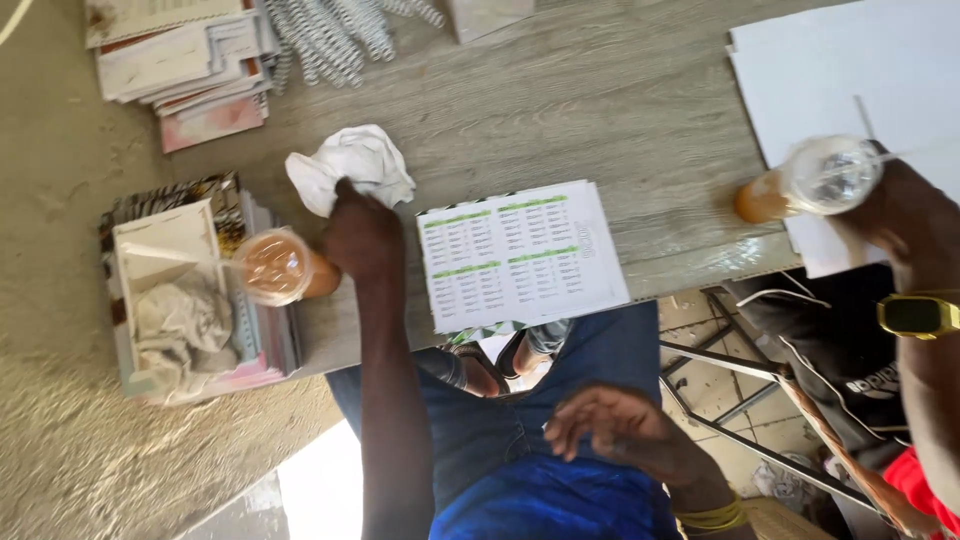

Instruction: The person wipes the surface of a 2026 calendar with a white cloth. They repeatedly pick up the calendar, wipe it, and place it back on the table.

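We look down on a long grey wooden table (600, 90). At its right end lie large white sheets (840, 70), and in the middle sits a printed page (520, 255) with green-headed columns, hanging slightly over the near edge. At the left end a stack of patterned booklets (180, 290) carries an open box with crumpled paper inside. More stacked booklets (190, 65) rest at the far left corner, just beside a heap of white spiral binding coils (335, 35).

Our left hand (362, 235) reaches across the table, fingers closed on a crumpled white cloth (350, 165) that lies on the tabletop beside the printed page. Just left of that hand stands a clear plastic cup of brown drink (280, 265), touching the booklet stack.

Our right hand (615, 425) hovers over our lap, below the table edge, fingers loosely curled and holding nothing.

At the right, another person's hand (905, 215), with a yellow wristwatch (918, 315), grips a second lidded cup (815, 180) with a straw.
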